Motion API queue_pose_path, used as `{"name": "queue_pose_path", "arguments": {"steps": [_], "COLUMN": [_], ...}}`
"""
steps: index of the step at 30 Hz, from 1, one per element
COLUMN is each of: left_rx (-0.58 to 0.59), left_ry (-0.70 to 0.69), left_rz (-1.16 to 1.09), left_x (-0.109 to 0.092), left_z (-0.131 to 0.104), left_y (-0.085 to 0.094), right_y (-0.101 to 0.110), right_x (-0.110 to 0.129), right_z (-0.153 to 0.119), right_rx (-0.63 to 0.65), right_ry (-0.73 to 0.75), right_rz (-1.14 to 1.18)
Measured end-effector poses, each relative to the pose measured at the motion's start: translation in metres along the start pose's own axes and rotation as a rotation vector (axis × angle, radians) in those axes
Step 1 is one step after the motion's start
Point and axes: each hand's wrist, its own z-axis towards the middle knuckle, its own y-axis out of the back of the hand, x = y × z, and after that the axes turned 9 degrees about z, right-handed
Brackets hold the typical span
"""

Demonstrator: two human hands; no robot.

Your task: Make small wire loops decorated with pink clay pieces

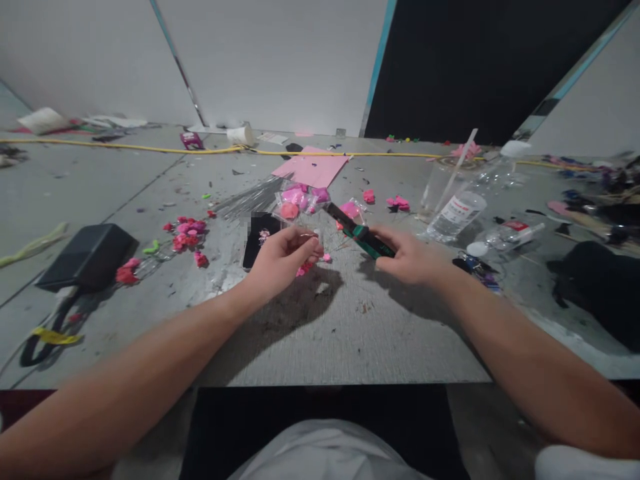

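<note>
My left hand (293,257) is closed in a pinch, thumb against fingers, over the middle of the table. What it pinches is too small to make out; a thin wire-like line shows at the fingertips. Small pink pieces (304,269) lie just below it. My right hand (407,253) is wrapped around a long green-and-black hand tool (367,240), whose dark end points up and left toward my left hand. Behind both hands are clear bags of pink and coral pieces (295,199). A dark phone (260,237) lies left of my left hand, partly covered by it.
A bundle of thin grey wires (247,197) and a pink sheet (315,167) lie farther back. Pink and red flower-like pieces (187,232) and a black power adapter (87,257) are left. A plastic bottle (457,212) stands right, near a lying bottle (505,237). A yellow cord (150,148) crosses behind.
</note>
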Motion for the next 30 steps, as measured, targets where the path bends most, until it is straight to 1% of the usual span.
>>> {"name": "queue_pose_path", "arguments": {"steps": [2, 7, 9, 11, 13, 16, 18, 21, 24, 27, 30], "left_rx": [-0.006, -0.001, 0.0, 0.005, -0.004, -0.065, -0.087, -0.067, -0.054, -0.036, -0.06], "left_ry": [-0.017, 0.011, 0.022, 0.014, -0.041, -0.198, -0.304, -0.424, -0.498, -0.544, -0.556], "left_rz": [0.021, 0.003, 0.016, 0.095, 0.26, 0.54, 0.64, 0.681, 0.699, 0.726, 0.705], "left_x": [-0.001, -0.002, -0.003, -0.003, -0.002, 0.0, 0.002, 0.006, 0.007, 0.006, 0.004], "left_z": [0.0, 0.0, 0.0, 0.001, 0.002, 0.003, 0.003, 0.003, 0.002, 0.001, 0.0], "left_y": [0.001, 0.0, 0.0, 0.001, 0.003, 0.008, 0.011, 0.012, 0.014, 0.014, 0.014], "right_y": [-0.007, -0.016, -0.018, -0.019, -0.021, -0.023, -0.024, -0.025, -0.025, -0.025, -0.024], "right_x": [0.004, 0.012, 0.014, 0.015, 0.014, 0.012, 0.01, 0.008, 0.006, 0.004, 0.004], "right_z": [-0.008, -0.019, -0.02, -0.021, -0.022, -0.023, -0.023, -0.023, -0.023, -0.023, -0.022], "right_rx": [0.023, 0.016, 0.023, 0.041, 0.05, 0.048, 0.041, 0.043, 0.035, 0.025, 0.013], "right_ry": [0.041, 0.199, 0.211, 0.209, 0.225, 0.257, 0.268, 0.252, 0.249, 0.281, 0.309], "right_rz": [-0.025, -0.272, -0.326, -0.358, -0.396, -0.436, -0.428, -0.381, -0.367, -0.396, -0.419]}}
